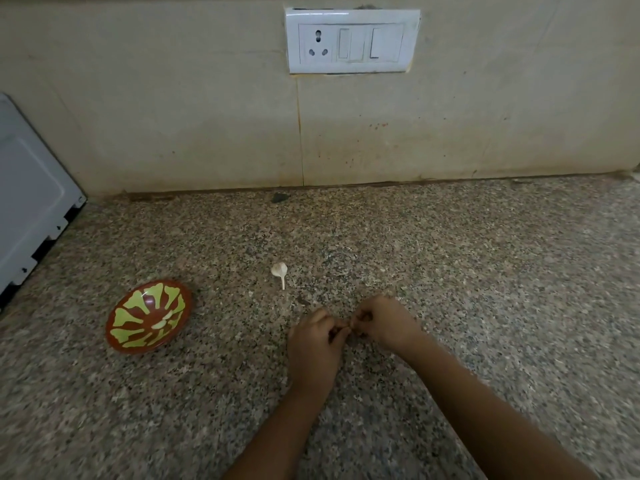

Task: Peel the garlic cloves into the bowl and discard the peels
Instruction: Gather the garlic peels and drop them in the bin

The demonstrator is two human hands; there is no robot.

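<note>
Judged partway done: a clove (pixel 347 328) (barely seen) is pinched between left hand (pixel 313 341) and right hand (pixel 384 327). Just beyond them, garlic (pixel 279 269) is left unpeeled; pale pieces (pixel 162 323) are seen in the bowl (pixel 110 329), well leftward.

Single view, head-worn, wide-angle. Looks forward and steeply down across a speckled granite counter (pixel 467 271) to the back wall (pixel 173 116). The switch plate (pixel 352 41) sits top centre, so the lens faces the wall roughly square-on. Forearms enter from the bottom edge, right of centre. Left hand (pixel 313 344) and right hand (pixel 384 325) meet just below mid-frame, near the camera. The garlic clove (pixel 347 329) pinched between them barely resolves from here. Bowl (pixel 149 317) lies left of the hands. A grey appliance (pixel 31 202) is cut by the left edge. The counter's back seam bows toward the borders.
</note>
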